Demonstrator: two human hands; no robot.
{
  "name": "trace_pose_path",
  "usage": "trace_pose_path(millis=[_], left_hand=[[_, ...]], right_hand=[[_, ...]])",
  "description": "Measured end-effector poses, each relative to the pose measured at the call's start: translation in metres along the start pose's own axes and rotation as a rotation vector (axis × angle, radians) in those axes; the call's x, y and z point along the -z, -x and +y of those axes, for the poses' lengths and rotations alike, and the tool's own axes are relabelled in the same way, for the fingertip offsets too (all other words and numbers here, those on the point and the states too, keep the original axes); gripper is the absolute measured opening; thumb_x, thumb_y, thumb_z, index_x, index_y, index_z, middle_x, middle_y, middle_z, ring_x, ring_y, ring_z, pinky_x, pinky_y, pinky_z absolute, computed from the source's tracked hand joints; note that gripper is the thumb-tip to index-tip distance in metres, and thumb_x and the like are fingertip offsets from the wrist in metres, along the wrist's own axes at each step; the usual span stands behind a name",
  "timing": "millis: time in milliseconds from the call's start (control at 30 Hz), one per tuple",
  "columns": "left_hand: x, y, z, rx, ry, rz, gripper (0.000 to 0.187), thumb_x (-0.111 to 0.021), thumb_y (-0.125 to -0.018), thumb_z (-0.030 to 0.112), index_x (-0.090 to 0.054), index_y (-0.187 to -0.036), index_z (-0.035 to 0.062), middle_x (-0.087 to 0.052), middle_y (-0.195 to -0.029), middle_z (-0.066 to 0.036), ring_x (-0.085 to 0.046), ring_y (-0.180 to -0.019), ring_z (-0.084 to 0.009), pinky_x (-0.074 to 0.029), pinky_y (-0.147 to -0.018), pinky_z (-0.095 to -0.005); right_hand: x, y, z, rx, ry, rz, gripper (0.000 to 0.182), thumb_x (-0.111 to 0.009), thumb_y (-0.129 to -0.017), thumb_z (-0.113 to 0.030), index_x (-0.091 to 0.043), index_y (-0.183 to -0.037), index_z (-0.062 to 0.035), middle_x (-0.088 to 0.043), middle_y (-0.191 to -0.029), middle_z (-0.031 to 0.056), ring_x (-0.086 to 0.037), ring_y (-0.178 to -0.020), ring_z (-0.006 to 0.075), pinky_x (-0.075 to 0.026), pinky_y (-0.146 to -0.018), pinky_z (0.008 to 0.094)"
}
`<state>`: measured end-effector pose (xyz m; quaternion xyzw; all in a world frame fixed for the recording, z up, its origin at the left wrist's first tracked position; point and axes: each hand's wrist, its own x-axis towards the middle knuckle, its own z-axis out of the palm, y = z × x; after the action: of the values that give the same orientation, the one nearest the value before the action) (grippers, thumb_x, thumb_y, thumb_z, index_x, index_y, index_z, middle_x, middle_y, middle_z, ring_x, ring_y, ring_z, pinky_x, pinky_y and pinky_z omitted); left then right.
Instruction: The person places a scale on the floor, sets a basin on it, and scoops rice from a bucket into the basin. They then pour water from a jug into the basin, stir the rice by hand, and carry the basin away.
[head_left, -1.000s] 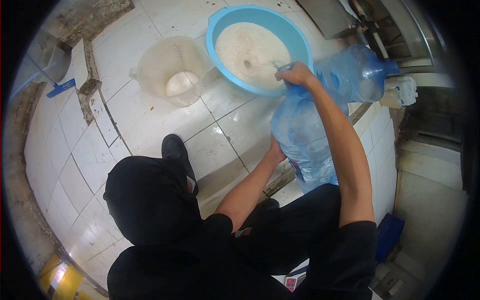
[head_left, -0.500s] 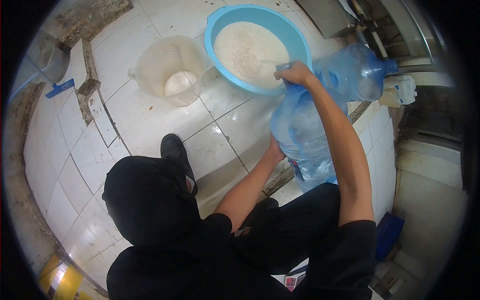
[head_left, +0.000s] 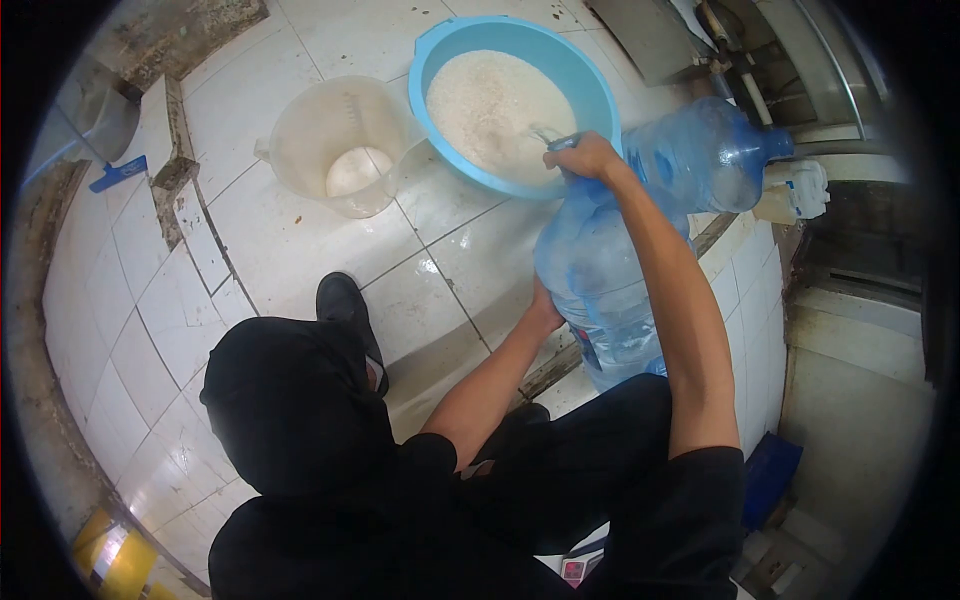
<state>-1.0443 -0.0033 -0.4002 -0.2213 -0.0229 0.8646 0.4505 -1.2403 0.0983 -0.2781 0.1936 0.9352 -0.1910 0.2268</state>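
A large translucent blue water jug (head_left: 600, 270) is tilted with its neck over a light blue basin (head_left: 428, 120). My right hand (head_left: 590, 157) is closed around the jug's neck. My left hand (head_left: 545, 305) is against the jug's lower side, its fingers partly hidden behind it. Clear water (head_left: 543, 132) seems to run from the mouth into the basin. White grains that look like rice (head_left: 495, 105) fill much of the basin.
A translucent measuring pitcher (head_left: 300, 135) with some white contents stands left of the basin. Another blue water jug (head_left: 700, 160) lies behind mine, near a white plastic container (head_left: 800, 190). A blue squeegee (head_left: 118, 174) is at the far left. White tiles (head_left: 420, 290) cover the floor.
The whole view has shifted slightly. Both hands keep their hold on the tilted jug, and the clear stream at its mouth looks more distinct now.
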Motion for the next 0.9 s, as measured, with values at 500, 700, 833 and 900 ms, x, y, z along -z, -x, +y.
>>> trace_pose_path(millis=[500,700,833,900], left_hand=[[0.011,-0.005,-0.002,-0.047,-0.041,-0.055,0.066,-0.04,-0.095,0.056,-0.049,-0.135,0.0058,-0.056,-0.13,-0.016,-0.057,-0.116,-0.0324,-0.046,-0.1,-0.0519],[0.009,-0.001,-0.003,-0.054,-0.029,-0.017,0.064,-0.039,-0.096,0.055,-0.049,-0.136,0.0053,-0.056,-0.131,-0.016,-0.058,-0.115,-0.0327,-0.047,-0.1,-0.0522],[0.004,0.004,-0.001,-0.01,-0.001,0.042,0.066,-0.038,-0.096,0.055,-0.047,-0.137,0.004,-0.054,-0.133,-0.016,-0.057,-0.116,-0.0335,-0.046,-0.101,-0.0516],[0.004,0.004,-0.001,-0.015,0.012,0.003,0.066,-0.039,-0.096,0.055,-0.048,-0.136,0.0036,-0.054,-0.133,-0.017,-0.057,-0.116,-0.0337,-0.045,-0.102,-0.0512]], right_hand=[[-0.006,-0.002,-0.003,-0.016,-0.003,-0.055,0.051,-0.076,-0.06,-0.037,-0.073,-0.095,0.0011,-0.07,-0.09,0.0156,-0.066,-0.084,0.0255,-0.051,-0.074,0.0337],[-0.008,-0.005,0.002,-0.005,-0.054,-0.027,0.049,-0.076,-0.06,-0.036,-0.074,-0.092,0.0004,-0.069,-0.082,0.0125,-0.065,-0.075,0.0234,-0.05,-0.07,0.0322],[-0.007,-0.007,-0.001,0.001,-0.019,-0.052,0.052,-0.076,-0.058,-0.039,-0.073,-0.09,0.0015,-0.069,-0.086,0.0146,-0.066,-0.079,0.0249,-0.051,-0.071,0.0321],[-0.007,-0.005,-0.001,-0.013,-0.009,-0.08,0.057,-0.077,-0.056,-0.042,-0.072,-0.09,0.0026,-0.07,-0.096,0.0177,-0.067,-0.087,0.0274,-0.053,-0.076,0.0323]])
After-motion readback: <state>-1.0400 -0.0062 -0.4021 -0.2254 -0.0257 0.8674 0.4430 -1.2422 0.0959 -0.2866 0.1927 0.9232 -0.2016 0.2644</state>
